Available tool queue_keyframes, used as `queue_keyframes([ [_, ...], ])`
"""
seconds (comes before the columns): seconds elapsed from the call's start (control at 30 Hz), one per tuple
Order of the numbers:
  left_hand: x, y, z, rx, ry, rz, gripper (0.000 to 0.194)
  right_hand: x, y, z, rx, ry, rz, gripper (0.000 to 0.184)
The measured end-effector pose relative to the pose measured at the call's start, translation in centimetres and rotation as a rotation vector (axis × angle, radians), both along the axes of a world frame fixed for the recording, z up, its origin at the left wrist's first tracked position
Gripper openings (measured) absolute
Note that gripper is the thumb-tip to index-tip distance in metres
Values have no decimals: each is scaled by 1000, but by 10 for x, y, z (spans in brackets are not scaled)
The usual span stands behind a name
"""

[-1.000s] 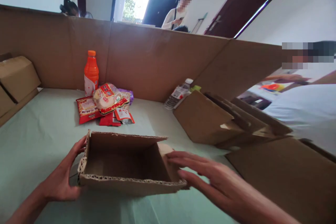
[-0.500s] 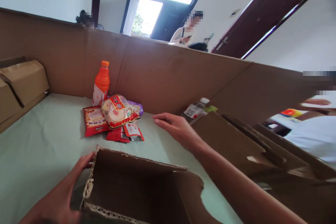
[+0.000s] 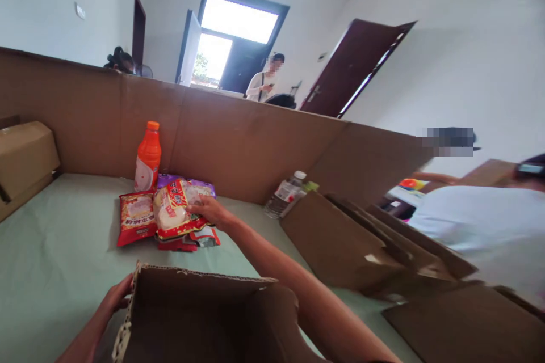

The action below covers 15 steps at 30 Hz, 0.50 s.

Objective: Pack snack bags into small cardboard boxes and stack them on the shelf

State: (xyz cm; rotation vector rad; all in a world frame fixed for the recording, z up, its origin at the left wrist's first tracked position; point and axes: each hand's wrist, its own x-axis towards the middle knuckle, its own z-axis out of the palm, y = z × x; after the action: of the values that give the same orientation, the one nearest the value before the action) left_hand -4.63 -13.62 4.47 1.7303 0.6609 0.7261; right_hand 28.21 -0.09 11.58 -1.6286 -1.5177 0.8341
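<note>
An open cardboard box (image 3: 200, 317) sits at the near edge of the pale green table (image 3: 59, 249). My left hand (image 3: 113, 302) rests against the box's left side, its fingers mostly hidden behind the flap. My right arm stretches over the box to a pile of snack packets. My right hand (image 3: 208, 210) lies on the right edge of the top packet, a clear bag with a red label (image 3: 172, 212), fingers curled onto it. A red packet (image 3: 136, 216) lies to its left, a purple one (image 3: 170, 180) behind. An orange drink bottle (image 3: 148, 157) stands at the back.
A tall cardboard wall (image 3: 238, 142) encloses the table's far side. A water bottle (image 3: 286, 193) lies near flattened cardboard boxes (image 3: 340, 244) on the right. Another box (image 3: 23, 156) stands far left. A person in a white shirt (image 3: 477, 232) is at the right; others stand beyond the wall.
My right hand left the box's right side, reached forward across the table and came down on the top snack packet. The view tilted upward; the box sank toward the frame's bottom.
</note>
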Motion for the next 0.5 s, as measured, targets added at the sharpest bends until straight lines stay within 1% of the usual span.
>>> queue_keyframes([
  [0.07, -1, 2, -4, 28, 17, 24, 106, 5, -17, 8, 93, 25, -19, 39],
  [0.13, -3, 5, -7, 59, 29, 33, 107, 13, -40, 24, 224, 56, -69, 36],
  [0.2, -6, 8, -7, 120, 22, 11, 107, 22, -70, 47, 367, 97, -143, 36],
  [0.27, -8, 9, -4, 185, 5, -15, 106, 29, -106, 73, 515, 136, -240, 35],
  [0.3, -8, 9, -1, 196, -8, -26, 107, 31, -125, 85, 591, 149, -295, 32],
  [0.33, -8, 9, 2, 191, -21, -34, 108, 32, -144, 96, 696, 149, -361, 26],
  [0.37, -7, 9, 5, 179, -32, -39, 109, 31, -163, 104, 758, 126, -400, 18],
  [0.4, -6, 9, 8, 168, -40, -41, 109, 30, -181, 109, 794, 95, -434, 12],
  [0.43, -5, 8, 10, 162, -46, -48, 108, 27, -197, 111, 802, 64, -455, 12],
  [0.5, -5, 7, 12, 163, -49, -57, 107, 22, -222, 106, 753, -17, -432, 17],
])
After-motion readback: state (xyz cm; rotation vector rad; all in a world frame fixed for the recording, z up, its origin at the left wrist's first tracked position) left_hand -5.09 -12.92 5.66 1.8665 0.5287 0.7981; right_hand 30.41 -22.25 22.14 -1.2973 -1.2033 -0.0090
